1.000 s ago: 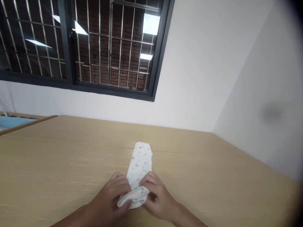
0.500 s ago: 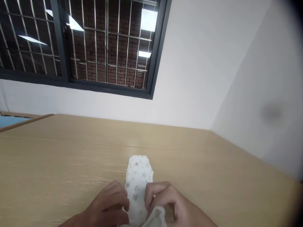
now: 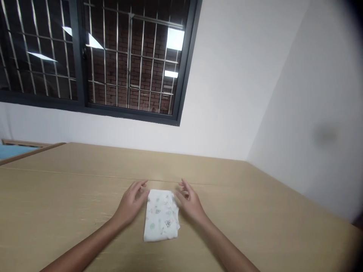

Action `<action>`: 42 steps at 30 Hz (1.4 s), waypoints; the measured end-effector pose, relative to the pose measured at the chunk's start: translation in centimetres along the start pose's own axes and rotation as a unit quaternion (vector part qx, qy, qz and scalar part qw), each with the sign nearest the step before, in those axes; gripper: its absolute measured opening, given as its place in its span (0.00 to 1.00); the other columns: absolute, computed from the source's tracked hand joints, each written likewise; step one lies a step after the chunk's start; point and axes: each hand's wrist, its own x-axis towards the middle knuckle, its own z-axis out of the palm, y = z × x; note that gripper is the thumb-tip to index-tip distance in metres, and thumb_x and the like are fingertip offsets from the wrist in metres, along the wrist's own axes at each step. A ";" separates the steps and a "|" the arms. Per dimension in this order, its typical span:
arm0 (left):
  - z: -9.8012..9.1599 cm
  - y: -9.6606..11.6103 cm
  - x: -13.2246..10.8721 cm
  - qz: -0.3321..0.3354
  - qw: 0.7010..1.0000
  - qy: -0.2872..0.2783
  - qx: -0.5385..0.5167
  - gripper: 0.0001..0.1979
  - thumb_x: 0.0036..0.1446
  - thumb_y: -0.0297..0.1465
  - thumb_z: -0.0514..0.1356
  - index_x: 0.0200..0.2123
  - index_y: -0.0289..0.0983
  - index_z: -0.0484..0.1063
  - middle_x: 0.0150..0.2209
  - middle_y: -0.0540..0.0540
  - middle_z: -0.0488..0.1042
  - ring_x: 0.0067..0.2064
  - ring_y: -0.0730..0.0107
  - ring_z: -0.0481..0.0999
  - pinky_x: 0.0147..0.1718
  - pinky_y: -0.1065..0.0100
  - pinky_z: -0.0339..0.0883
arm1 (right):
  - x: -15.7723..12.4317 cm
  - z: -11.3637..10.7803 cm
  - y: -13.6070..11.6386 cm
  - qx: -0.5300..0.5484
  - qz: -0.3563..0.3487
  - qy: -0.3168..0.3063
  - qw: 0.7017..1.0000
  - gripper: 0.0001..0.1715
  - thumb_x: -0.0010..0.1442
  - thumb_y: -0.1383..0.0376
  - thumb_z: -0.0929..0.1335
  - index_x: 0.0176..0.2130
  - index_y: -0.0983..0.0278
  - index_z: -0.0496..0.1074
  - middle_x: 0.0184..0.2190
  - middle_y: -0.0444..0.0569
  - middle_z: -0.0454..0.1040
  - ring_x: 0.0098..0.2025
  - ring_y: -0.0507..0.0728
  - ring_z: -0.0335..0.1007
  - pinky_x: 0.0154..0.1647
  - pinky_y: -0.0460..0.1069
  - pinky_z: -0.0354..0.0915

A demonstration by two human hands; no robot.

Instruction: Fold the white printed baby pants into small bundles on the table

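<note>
A white cloth [image 3: 161, 216] with small grey and green prints lies folded into a compact rectangle on the wooden table. Its right edge is uneven, with layers showing. My left hand [image 3: 134, 199] is at its far left corner, fingers apart and curved, the thumb close to the edge. At the far right corner is my right hand [image 3: 189, 199], also with its fingers apart, the thumb at or very near the cloth. Neither hand grips anything. Whether the thumbs touch the fabric is hard to see.
The light wooden table [image 3: 70, 204] reaches back to a white wall [image 3: 221, 94] and a side wall on the right. A dark-framed window [image 3: 127, 111] with metal bars is above it. A blue surface [image 3: 17, 152] with a wooden edge shows at the far left.
The cloth's near part has been folded over, so it is now shorter and flat. Both hands have let go and moved forward to its far corners. The camera view has tilted slightly.
</note>
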 end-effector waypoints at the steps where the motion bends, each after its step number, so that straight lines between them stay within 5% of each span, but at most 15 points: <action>1: 0.1 -0.1 -0.5 0.007 1.000 -0.015 0.003 0.22 0.67 0.48 0.54 0.58 0.45 0.70 0.54 0.46 0.71 0.53 0.59 0.70 0.54 0.55 0.63 | -0.5 -0.1 0.1 -0.014 -0.020 -0.006 1.000 0.41 0.63 0.51 0.68 0.68 0.64 0.60 0.62 0.57 0.65 0.59 0.64 0.65 0.58 0.60 0.65; 5: 1.6 -0.5 -2.5 0.046 0.993 -0.089 0.069 0.20 0.68 0.45 0.53 0.56 0.43 0.73 0.60 0.45 0.70 0.61 0.60 0.67 0.64 0.54 0.60 | -2.6 0.7 -0.8 -0.046 -0.114 -0.044 0.991 0.25 0.66 0.55 0.66 0.59 0.61 0.71 0.58 0.53 0.70 0.59 0.63 0.66 0.61 0.60 0.65; 9: 3.7 -1.2 -3.0 0.070 0.966 -0.147 0.200 0.27 0.70 0.43 0.46 0.65 0.40 0.66 0.69 0.46 0.61 0.71 0.60 0.56 0.72 0.49 0.48 | -3.2 2.5 -1.4 -0.098 -0.168 -0.109 0.975 0.25 0.69 0.57 0.64 0.59 0.66 0.72 0.60 0.56 0.70 0.63 0.63 0.64 0.69 0.61 0.59; 13: 5.0 -0.4 -2.2 0.025 0.931 -0.207 0.300 0.32 0.72 0.41 0.38 0.73 0.33 0.49 0.75 0.45 0.44 0.75 0.64 0.42 0.75 0.50 0.39 | -2.4 3.6 -1.5 -0.207 -0.116 -0.175 0.956 0.35 0.66 0.64 0.63 0.68 0.77 0.60 0.69 0.63 0.56 0.72 0.66 0.51 0.75 0.63 0.49; 18: 5.8 0.3 -2.4 0.023 0.917 -0.250 0.311 0.32 0.71 0.40 0.35 0.74 0.34 0.38 0.75 0.51 0.37 0.76 0.66 0.36 0.75 0.49 0.36 | -2.6 3.4 -1.3 -0.269 -0.126 -0.280 0.913 0.38 0.70 0.66 0.56 0.74 0.74 0.43 0.74 0.56 0.39 0.76 0.62 0.32 0.78 0.63 0.38; 29: 4.4 0.2 -3.1 0.003 0.897 -0.274 0.346 0.34 0.71 0.46 0.35 0.74 0.38 0.36 0.74 0.56 0.31 0.76 0.69 0.34 0.74 0.45 0.37 | -2.8 1.2 -0.5 -0.344 -0.140 -0.338 0.865 0.40 0.76 0.49 0.48 0.74 0.70 0.37 0.75 0.47 0.31 0.77 0.57 0.25 0.78 0.62 0.32; 34: 4.2 0.2 -3.4 0.001 0.900 -0.264 0.347 0.35 0.72 0.48 0.35 0.74 0.35 0.38 0.75 0.49 0.32 0.76 0.66 0.34 0.75 0.46 0.34 | -3.4 0.5 -0.8 -0.322 -0.177 -0.308 0.877 0.38 0.76 0.51 0.51 0.74 0.71 0.45 0.74 0.52 0.38 0.76 0.60 0.30 0.78 0.62 0.35; 38: 2.3 0.9 -3.6 0.113 0.911 -0.277 0.284 0.37 0.70 0.55 0.42 0.74 0.43 0.40 0.75 0.49 0.33 0.76 0.58 0.33 0.75 0.48 0.35 | -4.0 -1.0 -2.3 -0.261 -0.214 -0.264 0.904 0.36 0.75 0.50 0.60 0.72 0.64 0.55 0.73 0.54 0.47 0.75 0.63 0.41 0.76 0.64 0.42; 42: 0.0 2.7 -3.6 0.201 0.917 -0.260 0.224 0.36 0.55 0.57 0.65 0.62 0.50 0.66 0.68 0.45 0.60 0.67 0.47 0.60 0.66 0.48 0.57 | -4.6 -2.2 -4.3 -0.209 -0.255 -0.278 0.902 0.30 0.61 0.48 0.75 0.57 0.58 0.74 0.58 0.52 0.72 0.62 0.67 0.63 0.67 0.62 0.58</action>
